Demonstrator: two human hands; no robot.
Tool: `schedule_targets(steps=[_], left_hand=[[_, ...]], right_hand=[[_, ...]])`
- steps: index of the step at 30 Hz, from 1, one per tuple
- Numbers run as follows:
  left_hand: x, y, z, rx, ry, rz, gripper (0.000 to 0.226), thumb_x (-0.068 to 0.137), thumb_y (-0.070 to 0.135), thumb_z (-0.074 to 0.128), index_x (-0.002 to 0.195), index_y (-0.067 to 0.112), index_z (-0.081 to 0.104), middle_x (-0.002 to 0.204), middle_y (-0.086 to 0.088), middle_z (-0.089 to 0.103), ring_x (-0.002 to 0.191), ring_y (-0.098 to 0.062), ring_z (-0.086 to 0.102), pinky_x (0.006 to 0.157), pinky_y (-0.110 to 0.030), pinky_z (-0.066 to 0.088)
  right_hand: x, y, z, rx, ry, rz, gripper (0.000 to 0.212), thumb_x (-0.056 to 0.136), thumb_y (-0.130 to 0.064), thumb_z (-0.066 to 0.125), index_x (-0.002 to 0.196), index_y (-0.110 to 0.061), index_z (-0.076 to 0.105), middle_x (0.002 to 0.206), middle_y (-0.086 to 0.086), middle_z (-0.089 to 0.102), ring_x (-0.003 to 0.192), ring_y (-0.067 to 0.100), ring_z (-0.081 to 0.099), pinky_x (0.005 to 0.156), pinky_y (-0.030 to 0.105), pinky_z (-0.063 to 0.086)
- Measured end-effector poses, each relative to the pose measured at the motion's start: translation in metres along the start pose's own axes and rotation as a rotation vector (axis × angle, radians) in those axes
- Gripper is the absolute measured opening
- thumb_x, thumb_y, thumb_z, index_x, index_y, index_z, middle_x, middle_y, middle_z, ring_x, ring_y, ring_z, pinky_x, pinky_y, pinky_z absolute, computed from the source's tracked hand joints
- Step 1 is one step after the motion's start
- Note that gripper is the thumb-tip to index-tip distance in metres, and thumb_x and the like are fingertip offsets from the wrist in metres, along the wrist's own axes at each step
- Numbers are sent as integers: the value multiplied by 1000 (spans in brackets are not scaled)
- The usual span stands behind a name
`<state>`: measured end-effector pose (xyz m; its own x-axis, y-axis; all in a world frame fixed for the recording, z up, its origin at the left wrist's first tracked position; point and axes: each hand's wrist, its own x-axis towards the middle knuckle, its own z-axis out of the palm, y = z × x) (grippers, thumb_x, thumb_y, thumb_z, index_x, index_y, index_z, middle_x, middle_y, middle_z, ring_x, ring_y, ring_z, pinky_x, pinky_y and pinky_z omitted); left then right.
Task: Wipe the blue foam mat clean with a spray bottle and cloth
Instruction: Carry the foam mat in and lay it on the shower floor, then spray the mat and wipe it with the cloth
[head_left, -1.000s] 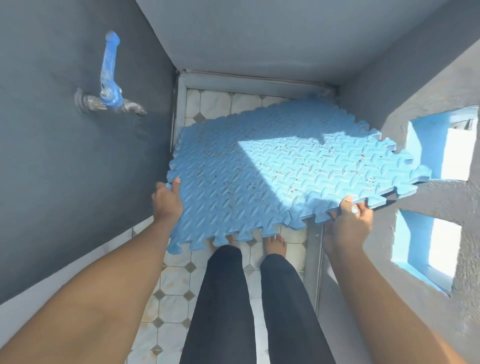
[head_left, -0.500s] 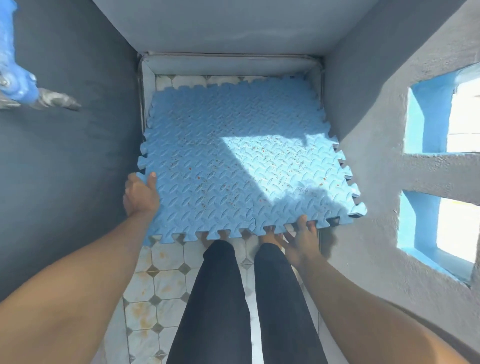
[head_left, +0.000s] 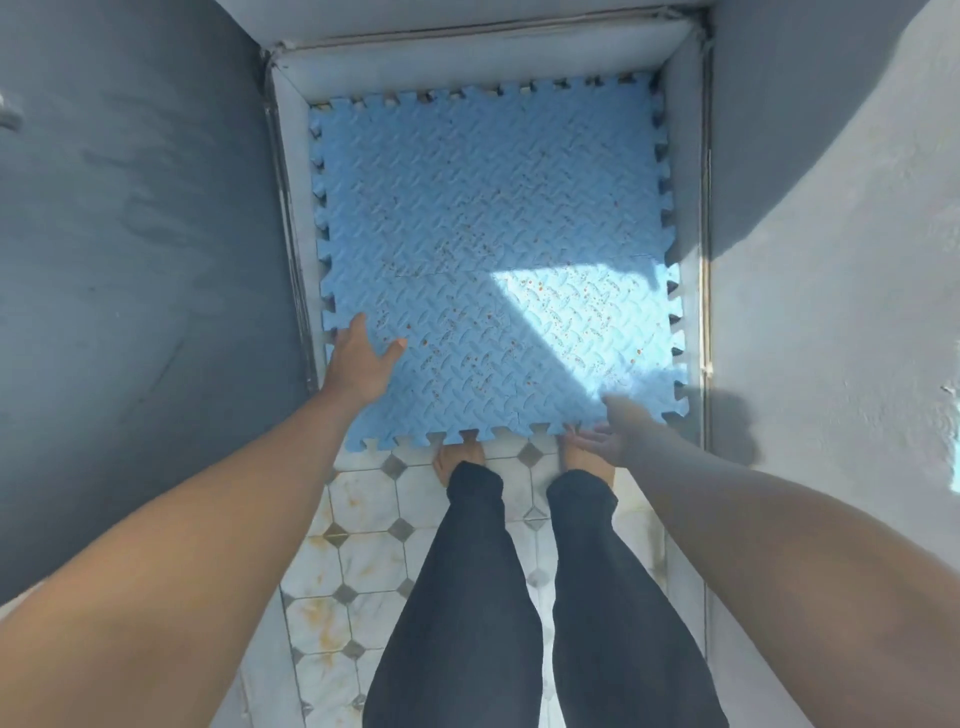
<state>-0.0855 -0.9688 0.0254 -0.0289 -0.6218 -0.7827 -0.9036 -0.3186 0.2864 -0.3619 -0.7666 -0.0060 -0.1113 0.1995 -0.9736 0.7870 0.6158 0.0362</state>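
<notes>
Stands bent fwd, looking straight down. Reaches both bare arms up-frame from the lower corners. Lays L hand (head_left: 363, 364) flat at centre-left, palm down, fingers straight & pointing up-frame, thumb splayed to the R. Runs L forearm (head_left: 208, 519) on a diagonal from bottom-left, sunlit. Holds R hand (head_left: 618, 431) lower, centre-right, shaded & motion-blurred: fingers loose, uncurled, aimed toward frame L, thumb on top. Brings R forearm (head_left: 753, 519) in from bottom-right. Plants bare feet (head_left: 460, 462) side by side mid-frame; legs (head_left: 467, 597) in dark trousers down to bottom edge.
</notes>
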Motion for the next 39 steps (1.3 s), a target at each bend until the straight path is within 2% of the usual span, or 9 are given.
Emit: schedule_targets(steps=[3,5,9,17,24,29,32,35,39], left_hand=[[-22,23,8,-61,36,62,79,99,48,55,160,12,19,161,-15,28,149,-30,30,121,-41,25],[-42,40,-1,-91,66,123,78,100,49,54,160,13,20,161,-14,28,148,-30,32,121,-44,27],[-92,82,-33,-134,143,255,72,99,54,50,157,19,27,158,-7,33,143,-25,41,115,-48,38],[-222,217,-154,-311,405,507,55,98,45,57,145,21,43,138,8,47,124,-10,50,102,-33,44],[-291,342,-258,-536,660,730,41,91,41,68,123,19,56,115,6,55,107,-12,57,91,-36,48],[-314,433,-336,-654,853,765,52,88,37,73,127,13,48,116,2,49,109,-16,50,97,-32,42],[-310,479,-387,-721,895,751,78,84,40,77,146,14,38,140,-2,48,131,-19,46,107,-27,37],[-304,516,-431,-739,791,735,104,80,44,81,160,19,19,162,0,32,148,-16,32,115,-24,25],[-292,540,-460,-695,674,722,107,82,44,80,162,26,11,151,4,45,132,-13,47,113,-32,33]], right_hand=[[-23,-15,4,-84,-30,-164,46,105,-20,48,150,-15,41,147,9,46,130,33,54,94,47,56],[-55,-30,12,-168,-30,-327,42,104,-17,51,146,-17,47,135,4,54,124,30,57,77,42,61],[-148,-62,40,-237,-110,-634,28,102,-15,55,130,-20,61,120,4,63,107,18,62,91,45,57],[-377,-134,56,-207,-288,-1223,7,95,-17,68,101,-21,70,95,-5,70,87,9,63,74,35,56],[-541,-220,40,-105,-145,-1583,3,93,-12,70,93,-14,68,85,-9,69,78,-1,61,78,16,46],[-612,-294,52,-126,54,-1843,16,88,-16,70,102,-19,62,102,1,65,95,12,59,90,32,48],[-638,-336,75,-232,195,-1876,54,84,-26,74,132,-15,54,132,5,56,125,25,48,107,35,35],[-646,-356,95,-541,311,-1729,95,82,-39,78,158,-24,24,156,3,39,140,27,33,113,41,30],[-645,-363,98,-744,449,-1593,92,83,-41,79,155,-20,27,145,6,43,137,30,37,105,48,39]])
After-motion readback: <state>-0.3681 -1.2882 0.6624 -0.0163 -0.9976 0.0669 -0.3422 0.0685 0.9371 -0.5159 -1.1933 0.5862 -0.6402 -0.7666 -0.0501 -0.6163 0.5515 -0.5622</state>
